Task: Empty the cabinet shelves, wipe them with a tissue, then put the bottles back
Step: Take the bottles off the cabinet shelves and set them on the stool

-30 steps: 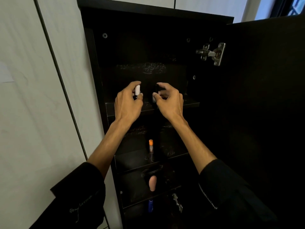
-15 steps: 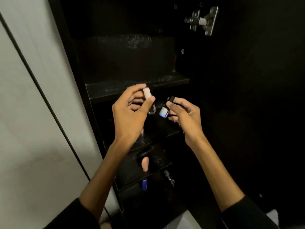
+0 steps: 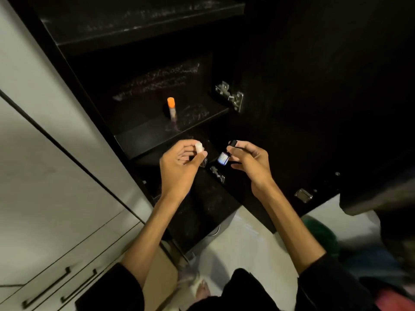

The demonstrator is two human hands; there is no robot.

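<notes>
Black, dusty board makes up the open dark cabinet (image 3: 74,70), whose shelves are streaked with pale dust and smears. On the middle shelf (image 3: 146,138) a slim tube with an orange cap (image 3: 171,108) is seen standing upright, alone. A silver metal hinge (image 3: 231,95) is fixed at the right edge of the opening, where the dark cabinet door (image 3: 325,86) is swung wide. A second, smaller hinge (image 3: 217,173) is seen lower down, between the hands.

In front of the lower shelves, two small bottles are held clear of any surface. A small bottle with a white cap (image 3: 199,151) is pinched by the left hand (image 3: 179,167), thumb and curled fingers closed round it. A small bottle with a black cap and a blue-white label (image 3: 225,154) is pinched at its cap by the right hand (image 3: 249,162), the remaining fingers loosely curled. The bottles are near each other but apart.

To the left, pale grey cupboard fronts (image 3: 56,187) with long black bar handles (image 3: 47,288) are seen. Below, a light floor (image 3: 253,250) is visible, with blurred green and pink items at the right that cannot be identified. Black sleeves (image 3: 332,288) cover the forearms near the lower edge.
</notes>
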